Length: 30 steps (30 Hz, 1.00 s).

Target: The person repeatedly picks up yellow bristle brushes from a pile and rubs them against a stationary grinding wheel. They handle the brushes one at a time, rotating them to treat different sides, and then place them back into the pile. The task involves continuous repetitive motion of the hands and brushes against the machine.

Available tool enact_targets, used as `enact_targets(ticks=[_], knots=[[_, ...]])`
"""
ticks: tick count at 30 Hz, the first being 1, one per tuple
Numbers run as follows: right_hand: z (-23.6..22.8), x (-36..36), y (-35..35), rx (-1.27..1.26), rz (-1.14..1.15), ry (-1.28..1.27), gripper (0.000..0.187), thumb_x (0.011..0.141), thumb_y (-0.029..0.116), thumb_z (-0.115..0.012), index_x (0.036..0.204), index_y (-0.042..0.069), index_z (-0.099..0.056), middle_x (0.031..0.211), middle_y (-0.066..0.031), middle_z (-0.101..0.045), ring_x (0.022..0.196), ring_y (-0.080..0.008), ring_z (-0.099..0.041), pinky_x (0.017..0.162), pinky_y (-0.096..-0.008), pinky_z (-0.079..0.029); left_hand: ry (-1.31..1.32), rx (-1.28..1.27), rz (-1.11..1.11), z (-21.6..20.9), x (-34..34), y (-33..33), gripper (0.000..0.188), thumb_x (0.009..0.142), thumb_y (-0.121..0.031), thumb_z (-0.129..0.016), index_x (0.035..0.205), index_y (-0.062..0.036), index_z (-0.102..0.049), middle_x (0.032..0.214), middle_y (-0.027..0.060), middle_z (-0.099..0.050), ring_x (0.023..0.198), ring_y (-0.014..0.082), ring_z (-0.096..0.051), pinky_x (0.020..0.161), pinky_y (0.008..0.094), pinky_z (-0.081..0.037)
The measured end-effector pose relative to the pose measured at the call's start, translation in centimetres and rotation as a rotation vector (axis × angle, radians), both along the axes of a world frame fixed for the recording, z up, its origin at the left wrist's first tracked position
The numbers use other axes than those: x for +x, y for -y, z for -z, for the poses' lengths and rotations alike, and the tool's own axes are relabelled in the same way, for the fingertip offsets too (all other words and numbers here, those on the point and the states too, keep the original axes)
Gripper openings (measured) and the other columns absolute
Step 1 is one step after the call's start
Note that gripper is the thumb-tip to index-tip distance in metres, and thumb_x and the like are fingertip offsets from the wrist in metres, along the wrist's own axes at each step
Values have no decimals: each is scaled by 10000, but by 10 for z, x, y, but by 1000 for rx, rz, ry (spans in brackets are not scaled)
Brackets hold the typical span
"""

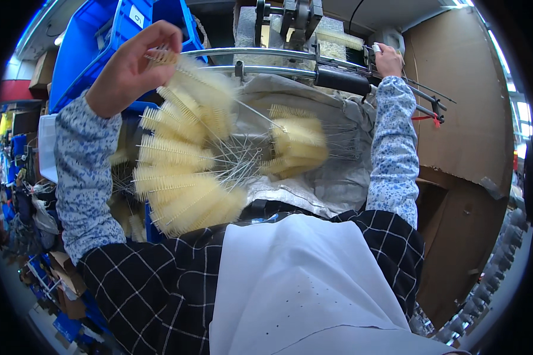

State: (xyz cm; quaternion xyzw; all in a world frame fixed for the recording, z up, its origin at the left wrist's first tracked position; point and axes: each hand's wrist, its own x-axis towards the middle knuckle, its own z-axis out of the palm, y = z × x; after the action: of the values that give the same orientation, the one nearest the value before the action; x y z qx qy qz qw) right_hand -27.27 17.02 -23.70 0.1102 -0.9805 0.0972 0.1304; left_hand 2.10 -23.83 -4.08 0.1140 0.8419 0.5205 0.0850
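Observation:
My left hand is raised at the upper left, its fingers closed round the tip of a cream bristle brush. That brush looks blurred, and its wire handle slants down to the right. Below it, a fan of similar brushes lies with looped wire handles bunched toward the middle. A smaller pile of brushes rests on the grey cloth. At the upper right, my right hand is closed at the machine's end, beside another brush lying across the machine. What its fingers grip is hidden.
Metal rods with a black roller cross in front of me. Blue bins stand at the left. A large cardboard sheet rises on the right. A thin rod with a red tie juts out before it.

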Motion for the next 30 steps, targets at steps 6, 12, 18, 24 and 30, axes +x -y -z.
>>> enact_targets(ticks=[6,12,18,24,30], knots=[[-42,18,-34,-90,-331,318,242,842,178,-473,1057,136,-575,987,-147,-586,911,-287,-555,805,-334,-428,60,47,104,17,-20,-11,278,772,-122,-495,1027,-42,-418,908,17,-416,754,79,-472,651,217,-438],[-97,104,-10,-380,-627,834,369,859,151,-501,1214,65,-447,1048,-105,-571,927,-175,-546,824,-289,-446,83,304,97,50,-45,-59,242,776,-88,-545,977,-23,-428,878,29,-455,737,67,-529,656,200,-469],[-93,213,109,-901,-748,933,255,849,137,-510,1086,43,-500,907,-91,-569,854,-163,-539,780,-299,-443,128,238,87,64,-48,-96,370,769,-71,-559,1083,-55,-365,968,60,-424,805,102,-527,713,233,-477],[-48,120,80,-32,-368,-58,255,805,87,-499,1025,190,-577,877,-51,-572,763,-199,-538,692,-338,-456,72,-737,114,74,-20,7,575,720,-204,-648,1199,-40,-374,1180,145,-428,1059,264,-458,931,357,-342],[-24,78,73,116,-191,-29,276,806,124,-468,1024,239,-593,910,-31,-568,885,-207,-509,787,-344,-410,300,-992,108,87,1,29,500,682,-291,-661,1102,-99,-468,1035,122,-509,992,266,-494,866,345,-369]])
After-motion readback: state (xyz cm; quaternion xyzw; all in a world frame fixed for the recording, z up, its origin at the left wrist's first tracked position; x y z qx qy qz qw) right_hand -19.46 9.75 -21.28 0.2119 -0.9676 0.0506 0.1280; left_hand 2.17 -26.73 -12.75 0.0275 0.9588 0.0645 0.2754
